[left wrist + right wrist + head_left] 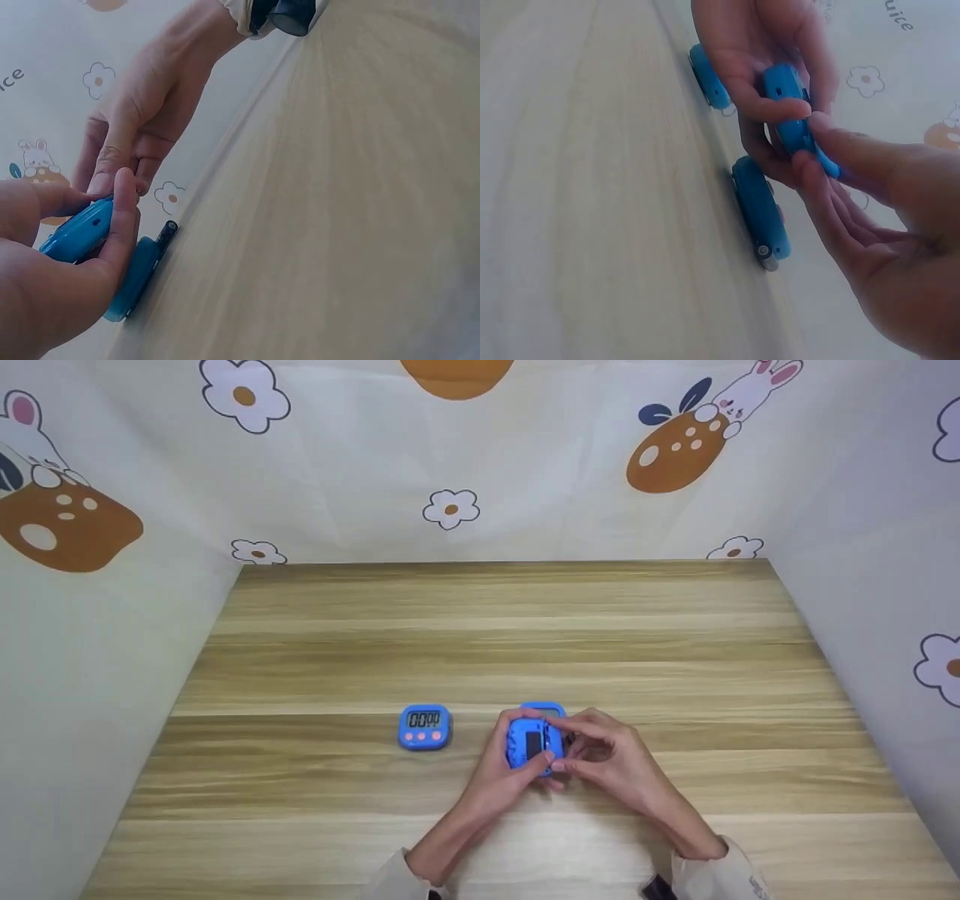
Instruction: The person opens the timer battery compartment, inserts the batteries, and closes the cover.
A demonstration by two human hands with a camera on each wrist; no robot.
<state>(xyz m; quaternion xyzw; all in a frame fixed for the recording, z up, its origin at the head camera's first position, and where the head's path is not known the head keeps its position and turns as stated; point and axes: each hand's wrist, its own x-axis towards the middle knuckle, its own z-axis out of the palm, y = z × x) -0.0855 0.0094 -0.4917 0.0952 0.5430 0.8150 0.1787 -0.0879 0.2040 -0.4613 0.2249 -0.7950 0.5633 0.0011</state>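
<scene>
My left hand (pixel 504 761) grips a blue digital timer (pixel 533 744), its back turned up and a dark rectangle showing on it. The right hand (pixel 622 761) pinches that timer's right edge with thumb and forefinger, near an opening in the back. Behind both hands lies a second blue timer (pixel 546 709), mostly covered in the head view. Beside it, a small cylindrical battery (pixel 764 253) rests on the table in the right wrist view. Left of the hands, a third blue timer (pixel 424 727) lies face up, with zeros on its display and pink buttons.
A wood-grain table (pixel 300 660) carries everything. Pale curtains (pixel 360 472) printed with flowers and rabbits hang around its back and sides. A dark device (pixel 658 887) sits at the right sleeve (pixel 720 877).
</scene>
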